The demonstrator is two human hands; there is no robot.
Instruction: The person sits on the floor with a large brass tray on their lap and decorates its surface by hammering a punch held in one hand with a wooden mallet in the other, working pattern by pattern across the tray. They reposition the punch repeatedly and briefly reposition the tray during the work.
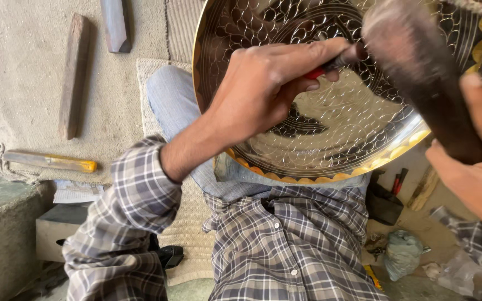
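A large round brass plate with engraved scale patterns and a scalloped golden rim rests on my lap. My left hand grips a thin chisel with a red band, its tip against the plate's face. My right hand holds a dark wooden mallet, raised and blurred above the chisel's end. My checked shirt sleeve covers the left forearm.
On the sandy mat at left lie a long wooden bar, a dark metal block and a yellow-tipped stick. A stone block sits at lower left. Red-handled tools and crumpled bags lie at right.
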